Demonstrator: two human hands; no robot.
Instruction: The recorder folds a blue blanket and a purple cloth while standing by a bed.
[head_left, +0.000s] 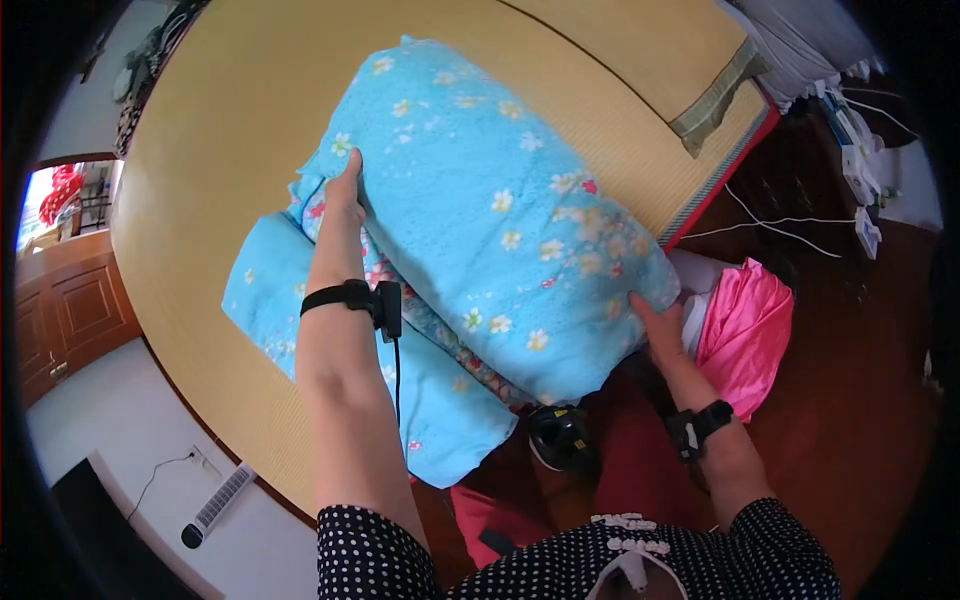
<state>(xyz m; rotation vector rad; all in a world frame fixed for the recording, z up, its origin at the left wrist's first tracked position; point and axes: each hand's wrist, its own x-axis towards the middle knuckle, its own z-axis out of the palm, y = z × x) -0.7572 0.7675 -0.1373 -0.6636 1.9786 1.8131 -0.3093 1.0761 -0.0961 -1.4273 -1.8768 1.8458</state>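
Note:
A blue floral quilt (465, 202), folded over thickly, lies at the near edge of a bed covered with a woven mat (217, 135). Its lower layer spreads out to the left, and a multicoloured floral strip shows between the layers. My left hand (345, 191) grips the fold's left side, thumb on top and fingers hidden beneath. At the right end of the fold, my right hand (660, 326) holds the near corner, its thumb on the cloth and the fingers partly out of sight underneath.
Bright pink cloth (750, 330) lies over something pale right of my right hand. A mat-like pillow cover (712, 97) is on the bed's far right. White cables (780, 221) run by a dark cabinet. A black object (562, 435) stands near my legs; a power strip (221, 502) is at lower left.

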